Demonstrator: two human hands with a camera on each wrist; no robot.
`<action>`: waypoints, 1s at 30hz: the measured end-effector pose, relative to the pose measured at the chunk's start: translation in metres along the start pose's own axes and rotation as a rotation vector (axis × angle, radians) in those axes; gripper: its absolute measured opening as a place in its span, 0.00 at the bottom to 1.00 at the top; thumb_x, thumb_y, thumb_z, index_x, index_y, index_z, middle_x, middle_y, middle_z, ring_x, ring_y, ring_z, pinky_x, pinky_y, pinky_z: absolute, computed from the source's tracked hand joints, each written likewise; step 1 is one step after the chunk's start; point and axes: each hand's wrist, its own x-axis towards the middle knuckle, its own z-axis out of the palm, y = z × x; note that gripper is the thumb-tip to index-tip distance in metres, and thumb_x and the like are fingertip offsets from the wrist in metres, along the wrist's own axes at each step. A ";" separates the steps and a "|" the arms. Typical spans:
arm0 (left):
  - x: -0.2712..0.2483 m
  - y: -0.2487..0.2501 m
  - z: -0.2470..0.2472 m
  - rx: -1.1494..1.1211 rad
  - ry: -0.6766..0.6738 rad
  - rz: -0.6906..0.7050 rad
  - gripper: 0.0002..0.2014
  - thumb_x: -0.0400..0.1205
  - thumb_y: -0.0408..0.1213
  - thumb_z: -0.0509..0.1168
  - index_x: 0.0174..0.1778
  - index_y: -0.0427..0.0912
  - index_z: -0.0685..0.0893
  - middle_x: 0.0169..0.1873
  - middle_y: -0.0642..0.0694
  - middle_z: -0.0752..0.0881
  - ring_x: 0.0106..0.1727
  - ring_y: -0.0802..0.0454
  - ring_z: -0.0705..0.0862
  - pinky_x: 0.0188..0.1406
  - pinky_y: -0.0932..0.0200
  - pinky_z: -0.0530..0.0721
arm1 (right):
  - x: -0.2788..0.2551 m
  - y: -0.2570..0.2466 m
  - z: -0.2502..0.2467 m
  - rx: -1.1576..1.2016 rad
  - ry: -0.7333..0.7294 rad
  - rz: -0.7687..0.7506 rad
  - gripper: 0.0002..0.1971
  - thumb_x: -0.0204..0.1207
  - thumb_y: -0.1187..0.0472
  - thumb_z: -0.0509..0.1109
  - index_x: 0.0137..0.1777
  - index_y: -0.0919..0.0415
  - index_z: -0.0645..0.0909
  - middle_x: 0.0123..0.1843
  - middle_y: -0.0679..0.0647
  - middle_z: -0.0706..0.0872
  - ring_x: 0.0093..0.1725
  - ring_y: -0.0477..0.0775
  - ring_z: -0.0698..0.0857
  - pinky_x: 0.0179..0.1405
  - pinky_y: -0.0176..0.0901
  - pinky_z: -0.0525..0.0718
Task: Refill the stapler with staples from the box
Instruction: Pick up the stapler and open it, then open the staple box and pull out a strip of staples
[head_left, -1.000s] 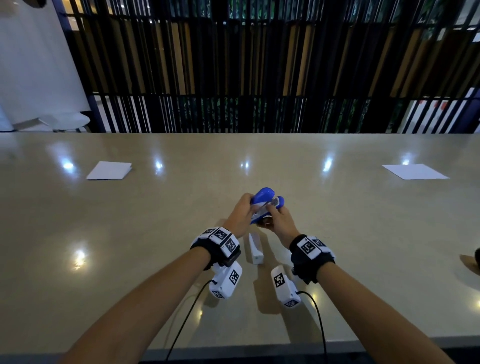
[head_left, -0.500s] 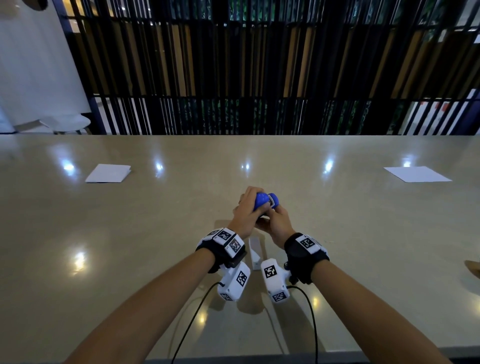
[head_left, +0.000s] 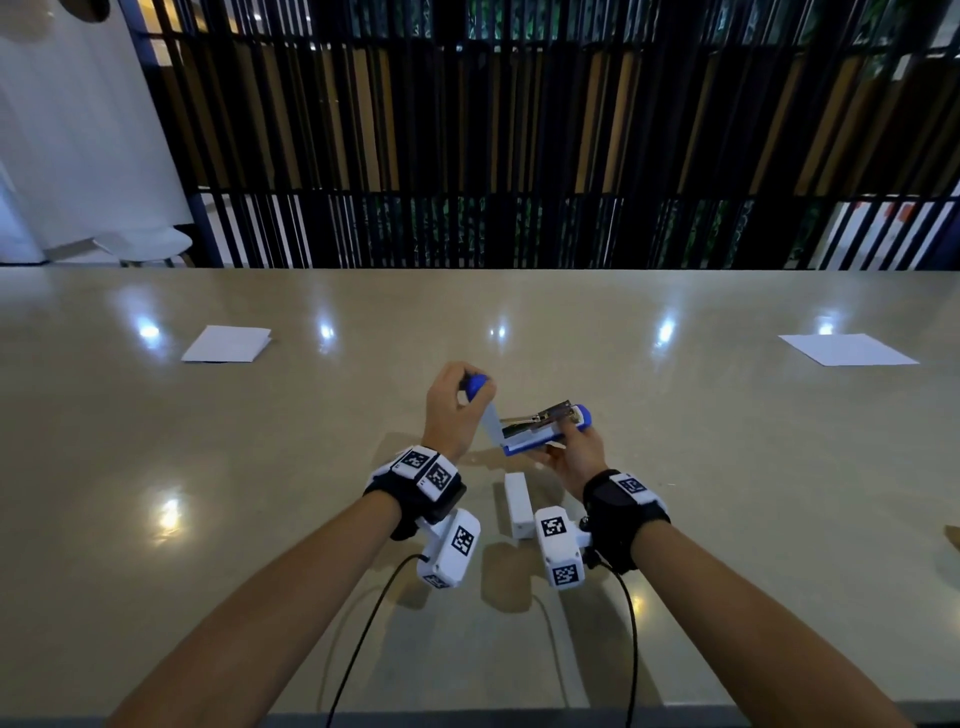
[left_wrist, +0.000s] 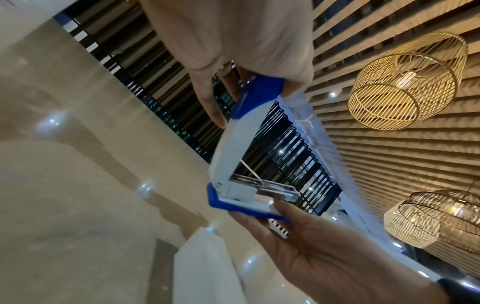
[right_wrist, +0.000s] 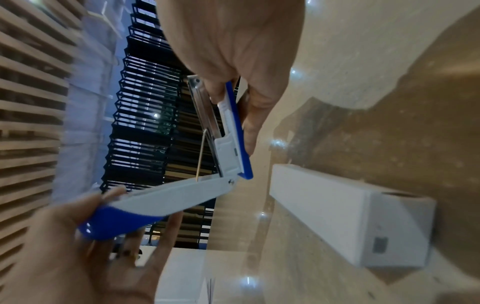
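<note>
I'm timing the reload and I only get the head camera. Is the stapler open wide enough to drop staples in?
Observer: In the left wrist view the lid is swung well clear of the metal magazine, near a right angle.
Operator: Anything between the two halves?
Observer: Yes. The right wrist view shows a thin rod running from the lid to the magazine.
Operator: And the box?
Observer: The white box lies on the table with no hand on it, and its near end looks shut.
</note>
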 end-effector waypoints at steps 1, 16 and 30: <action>0.000 -0.004 -0.004 0.026 0.010 -0.007 0.01 0.80 0.27 0.66 0.45 0.33 0.83 0.43 0.36 0.84 0.42 0.49 0.80 0.45 0.75 0.78 | 0.001 0.000 -0.002 0.011 0.018 -0.001 0.06 0.85 0.66 0.57 0.54 0.69 0.72 0.50 0.68 0.81 0.38 0.64 0.85 0.24 0.48 0.90; -0.011 -0.036 -0.062 0.334 -0.649 -0.296 0.13 0.85 0.39 0.62 0.52 0.34 0.88 0.41 0.43 0.85 0.40 0.48 0.81 0.44 0.58 0.75 | 0.007 -0.020 0.017 -0.152 -0.088 -0.043 0.09 0.83 0.69 0.59 0.62 0.66 0.67 0.49 0.72 0.83 0.36 0.65 0.87 0.24 0.53 0.91; -0.041 -0.020 -0.043 0.791 -0.630 -0.160 0.17 0.83 0.49 0.60 0.50 0.35 0.81 0.43 0.43 0.75 0.42 0.46 0.75 0.40 0.56 0.71 | 0.005 0.012 0.049 -0.536 -0.341 0.031 0.09 0.80 0.72 0.64 0.57 0.64 0.71 0.51 0.70 0.82 0.38 0.62 0.85 0.37 0.54 0.89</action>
